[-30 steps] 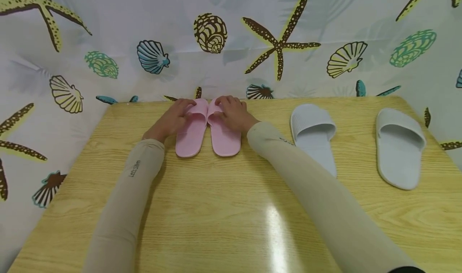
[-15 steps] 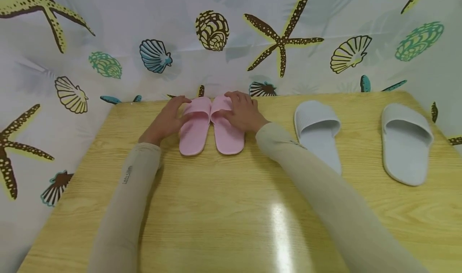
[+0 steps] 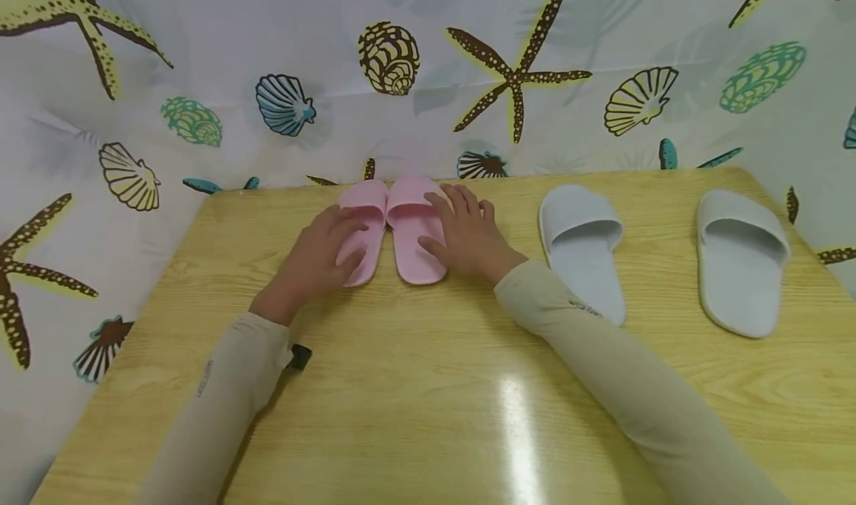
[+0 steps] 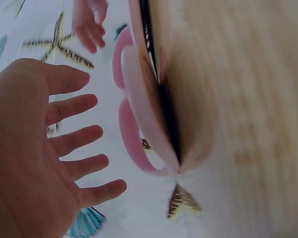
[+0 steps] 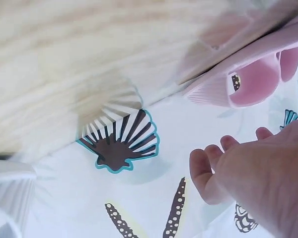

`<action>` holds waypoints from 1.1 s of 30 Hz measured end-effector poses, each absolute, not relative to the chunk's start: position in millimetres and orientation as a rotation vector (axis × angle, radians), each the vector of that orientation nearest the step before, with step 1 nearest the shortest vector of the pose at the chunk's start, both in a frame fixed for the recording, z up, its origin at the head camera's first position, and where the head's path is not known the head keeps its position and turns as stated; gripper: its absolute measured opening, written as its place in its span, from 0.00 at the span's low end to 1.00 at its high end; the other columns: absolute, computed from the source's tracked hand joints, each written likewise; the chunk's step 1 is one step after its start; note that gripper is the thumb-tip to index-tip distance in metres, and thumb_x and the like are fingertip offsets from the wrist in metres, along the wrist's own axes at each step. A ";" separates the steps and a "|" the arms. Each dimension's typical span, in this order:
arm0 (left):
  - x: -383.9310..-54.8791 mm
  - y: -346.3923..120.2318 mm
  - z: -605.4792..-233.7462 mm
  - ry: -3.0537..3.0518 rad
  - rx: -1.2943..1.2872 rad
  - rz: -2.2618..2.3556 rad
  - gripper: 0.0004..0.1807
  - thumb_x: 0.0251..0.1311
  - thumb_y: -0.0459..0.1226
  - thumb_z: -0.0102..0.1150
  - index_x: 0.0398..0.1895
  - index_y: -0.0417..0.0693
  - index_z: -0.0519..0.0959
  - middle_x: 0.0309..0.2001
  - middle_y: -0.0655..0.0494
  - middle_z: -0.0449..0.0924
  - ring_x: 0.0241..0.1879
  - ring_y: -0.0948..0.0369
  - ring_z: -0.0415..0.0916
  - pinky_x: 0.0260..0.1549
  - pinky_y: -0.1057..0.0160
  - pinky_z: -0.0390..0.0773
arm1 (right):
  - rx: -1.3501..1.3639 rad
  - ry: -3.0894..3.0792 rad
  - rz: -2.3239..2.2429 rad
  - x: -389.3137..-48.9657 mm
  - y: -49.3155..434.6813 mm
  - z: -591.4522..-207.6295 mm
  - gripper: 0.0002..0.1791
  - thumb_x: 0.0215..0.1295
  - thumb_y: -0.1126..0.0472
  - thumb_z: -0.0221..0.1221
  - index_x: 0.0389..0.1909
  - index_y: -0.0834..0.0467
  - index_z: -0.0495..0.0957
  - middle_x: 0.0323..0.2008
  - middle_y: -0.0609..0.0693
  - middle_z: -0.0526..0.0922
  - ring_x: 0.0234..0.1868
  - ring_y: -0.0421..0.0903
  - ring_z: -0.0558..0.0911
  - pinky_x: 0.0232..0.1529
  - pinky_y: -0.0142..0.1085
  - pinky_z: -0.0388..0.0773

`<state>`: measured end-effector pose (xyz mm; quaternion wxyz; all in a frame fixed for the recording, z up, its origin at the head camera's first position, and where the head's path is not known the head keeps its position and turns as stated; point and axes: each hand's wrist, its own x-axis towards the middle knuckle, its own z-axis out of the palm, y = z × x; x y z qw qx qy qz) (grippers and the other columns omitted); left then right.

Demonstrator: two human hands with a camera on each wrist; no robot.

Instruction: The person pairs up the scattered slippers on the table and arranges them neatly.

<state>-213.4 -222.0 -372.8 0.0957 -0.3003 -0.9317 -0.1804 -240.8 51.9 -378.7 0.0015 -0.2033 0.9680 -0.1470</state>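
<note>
At the back edge of the table, the pink slippers sit touching, toes toward the shell-print cloth that walls off the space behind. Your left hand spreads its fingers; your right hand has its own loosely parted, neither pinching anything. Room opens toward you. To the right, one white slipper lies near your right sleeve, another white slipper farther off.

Smooth, matt pink slippers
</note>
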 end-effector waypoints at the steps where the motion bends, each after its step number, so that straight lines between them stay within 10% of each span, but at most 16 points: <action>1: -209.1 -218.3 -372.3 -2.717 -0.922 -0.498 0.19 0.66 0.39 0.56 0.58 0.42 0.74 0.68 0.40 0.67 0.71 0.41 0.60 0.61 0.34 0.67 | -0.642 3.038 -0.458 -237.4 51.6 -378.8 0.39 0.72 0.35 0.48 0.77 0.45 0.48 0.78 0.54 0.45 0.79 0.55 0.44 0.69 0.57 0.52; 33: -127.5 -119.0 -377.0 -2.804 -0.812 -0.069 0.15 0.67 0.42 0.54 0.55 0.50 0.77 0.60 0.47 0.77 0.66 0.43 0.69 0.58 0.39 0.71 | -0.641 3.066 -0.316 -135.9 107.4 -371.3 0.37 0.71 0.39 0.54 0.75 0.49 0.56 0.75 0.59 0.55 0.78 0.59 0.49 0.68 0.60 0.52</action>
